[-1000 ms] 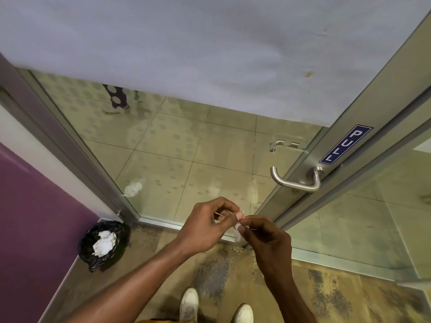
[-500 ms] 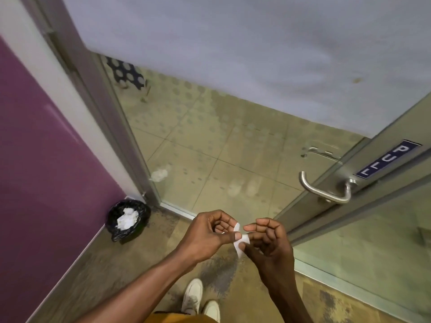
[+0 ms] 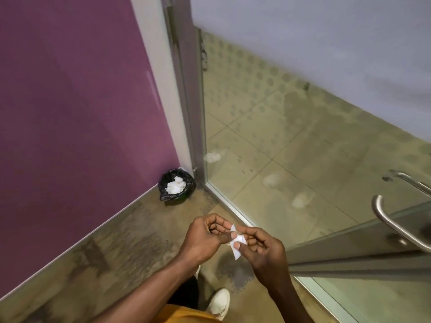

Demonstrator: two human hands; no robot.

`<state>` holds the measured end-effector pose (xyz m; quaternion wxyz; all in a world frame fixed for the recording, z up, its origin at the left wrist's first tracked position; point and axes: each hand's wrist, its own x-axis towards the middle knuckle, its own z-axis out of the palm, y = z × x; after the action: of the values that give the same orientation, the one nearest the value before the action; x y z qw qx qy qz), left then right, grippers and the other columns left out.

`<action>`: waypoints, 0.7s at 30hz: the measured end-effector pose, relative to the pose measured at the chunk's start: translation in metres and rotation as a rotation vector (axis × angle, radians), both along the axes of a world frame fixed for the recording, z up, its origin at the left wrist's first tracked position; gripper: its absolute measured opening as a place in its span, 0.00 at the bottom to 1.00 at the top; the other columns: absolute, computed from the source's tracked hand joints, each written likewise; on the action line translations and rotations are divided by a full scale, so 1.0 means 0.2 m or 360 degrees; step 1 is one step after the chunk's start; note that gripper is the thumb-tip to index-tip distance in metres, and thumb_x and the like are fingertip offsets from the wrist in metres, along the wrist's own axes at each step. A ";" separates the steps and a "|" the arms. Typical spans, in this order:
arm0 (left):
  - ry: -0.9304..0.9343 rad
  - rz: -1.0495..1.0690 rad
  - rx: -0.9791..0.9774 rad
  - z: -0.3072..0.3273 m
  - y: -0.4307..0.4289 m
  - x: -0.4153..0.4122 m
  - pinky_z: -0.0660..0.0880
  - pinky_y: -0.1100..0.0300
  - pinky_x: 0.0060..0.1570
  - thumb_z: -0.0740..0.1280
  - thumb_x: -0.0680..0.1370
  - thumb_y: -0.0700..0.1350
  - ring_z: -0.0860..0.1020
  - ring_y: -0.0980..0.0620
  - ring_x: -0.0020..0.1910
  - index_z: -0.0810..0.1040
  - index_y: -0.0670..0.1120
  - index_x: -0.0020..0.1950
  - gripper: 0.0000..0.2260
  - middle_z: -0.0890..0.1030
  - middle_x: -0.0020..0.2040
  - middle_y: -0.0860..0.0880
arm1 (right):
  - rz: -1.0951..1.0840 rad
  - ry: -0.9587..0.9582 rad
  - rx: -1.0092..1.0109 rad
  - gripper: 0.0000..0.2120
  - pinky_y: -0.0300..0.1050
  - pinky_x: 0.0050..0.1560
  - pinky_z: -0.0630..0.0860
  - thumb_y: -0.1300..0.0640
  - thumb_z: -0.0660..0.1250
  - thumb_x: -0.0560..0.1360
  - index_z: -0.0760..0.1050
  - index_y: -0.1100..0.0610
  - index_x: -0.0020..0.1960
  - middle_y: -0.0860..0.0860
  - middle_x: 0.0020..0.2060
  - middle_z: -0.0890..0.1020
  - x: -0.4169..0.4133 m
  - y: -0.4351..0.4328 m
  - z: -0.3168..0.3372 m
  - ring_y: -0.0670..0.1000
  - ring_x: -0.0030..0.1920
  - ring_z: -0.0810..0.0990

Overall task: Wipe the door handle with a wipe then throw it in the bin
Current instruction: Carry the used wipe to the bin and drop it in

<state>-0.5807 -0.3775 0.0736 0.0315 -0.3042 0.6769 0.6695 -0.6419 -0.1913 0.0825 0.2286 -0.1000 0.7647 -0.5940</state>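
A small white wipe (image 3: 237, 243) is pinched between my left hand (image 3: 205, 238) and my right hand (image 3: 263, 250), held low in front of me over the floor. The curved steel door handle (image 3: 391, 226) sticks out from the glass door at the right edge, well to the right of my hands. A small bin with a black liner (image 3: 176, 184) stands on the floor in the corner, up and left of my hands; crumpled white wipes lie inside it.
A purple wall (image 3: 77, 108) fills the left. The glass door (image 3: 291, 145) and its metal frame (image 3: 189, 94) run from the corner to the right. My white shoe (image 3: 219, 303) is on the mottled floor below my hands.
The view has swung left and down, so the handle slid to the right edge and the bin moved toward the middle. Both hands still hold the wipe and have kept working it between the fingers.
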 end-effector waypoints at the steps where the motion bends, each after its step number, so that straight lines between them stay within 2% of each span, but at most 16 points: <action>1: -0.0019 0.0015 -0.0093 -0.01 -0.03 0.02 0.80 0.65 0.42 0.85 0.75 0.40 0.82 0.60 0.36 0.90 0.49 0.46 0.07 0.88 0.37 0.54 | 0.0065 0.0049 0.0029 0.15 0.48 0.47 0.86 0.59 0.82 0.71 0.88 0.43 0.53 0.48 0.45 0.89 0.00 -0.03 -0.01 0.49 0.42 0.87; 3: -0.0054 0.0027 -0.0306 -0.05 -0.10 0.06 0.81 0.62 0.42 0.83 0.77 0.43 0.83 0.57 0.36 0.89 0.52 0.45 0.06 0.88 0.39 0.55 | 0.0180 0.0125 0.0103 0.12 0.42 0.44 0.83 0.54 0.80 0.70 0.88 0.42 0.52 0.44 0.45 0.89 -0.01 -0.11 -0.03 0.48 0.42 0.88; 5: -0.0099 0.0005 -0.0496 -0.07 -0.18 0.10 0.82 0.60 0.43 0.82 0.78 0.46 0.85 0.55 0.39 0.89 0.54 0.45 0.05 0.90 0.41 0.56 | 0.0266 0.0122 0.0135 0.11 0.42 0.45 0.83 0.53 0.78 0.69 0.87 0.42 0.50 0.43 0.45 0.89 -0.03 -0.19 -0.05 0.47 0.43 0.88; 8: -0.0203 -0.0010 -0.0707 -0.11 -0.32 0.14 0.75 0.67 0.38 0.81 0.79 0.49 0.82 0.62 0.36 0.88 0.53 0.46 0.04 0.87 0.39 0.58 | 0.0380 0.0207 0.0210 0.10 0.37 0.45 0.81 0.54 0.78 0.70 0.85 0.40 0.48 0.39 0.44 0.89 -0.08 -0.32 -0.09 0.44 0.44 0.87; 10: -0.0266 -0.0052 -0.0821 -0.12 -0.41 0.15 0.73 0.65 0.40 0.79 0.80 0.49 0.79 0.63 0.35 0.88 0.52 0.47 0.04 0.85 0.38 0.58 | 0.0401 0.0229 0.0250 0.10 0.34 0.43 0.78 0.56 0.79 0.71 0.85 0.42 0.46 0.38 0.43 0.88 -0.12 -0.41 -0.11 0.43 0.43 0.86; 12: -0.0334 -0.0076 -0.0874 -0.14 -0.52 0.16 0.75 0.60 0.42 0.79 0.81 0.49 0.79 0.61 0.37 0.88 0.52 0.49 0.03 0.84 0.39 0.57 | 0.0416 0.0238 0.0283 0.09 0.35 0.43 0.79 0.59 0.80 0.71 0.86 0.45 0.45 0.39 0.43 0.89 -0.16 -0.51 -0.14 0.43 0.43 0.86; 16: -0.0420 -0.0109 -0.0899 -0.20 -0.78 0.16 0.72 0.64 0.40 0.79 0.82 0.49 0.79 0.62 0.37 0.88 0.49 0.51 0.04 0.82 0.38 0.59 | 0.0496 0.0395 0.0290 0.08 0.38 0.44 0.82 0.61 0.81 0.72 0.87 0.51 0.48 0.43 0.43 0.89 -0.22 -0.74 -0.18 0.44 0.43 0.87; 20: -0.0559 -0.0180 -0.0859 -0.28 -1.06 0.15 0.76 0.57 0.47 0.78 0.82 0.49 0.81 0.54 0.42 0.87 0.46 0.51 0.06 0.85 0.43 0.54 | 0.0561 0.0522 0.0544 0.05 0.27 0.41 0.74 0.50 0.81 0.72 0.87 0.48 0.46 0.39 0.40 0.87 -0.29 -1.03 -0.24 0.39 0.41 0.85; 21: -0.0594 -0.0214 -0.0853 -0.30 -1.13 0.14 0.77 0.56 0.49 0.78 0.82 0.48 0.83 0.51 0.45 0.87 0.46 0.51 0.07 0.87 0.46 0.52 | 0.0568 0.0521 0.0546 0.05 0.26 0.41 0.73 0.51 0.82 0.72 0.87 0.48 0.45 0.38 0.39 0.87 -0.30 -1.09 -0.27 0.38 0.40 0.84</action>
<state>-0.5522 -0.6034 0.0140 0.1180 -0.3738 0.8300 0.3969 -0.7021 -0.4094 0.0289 0.2166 -0.2872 0.8511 -0.3824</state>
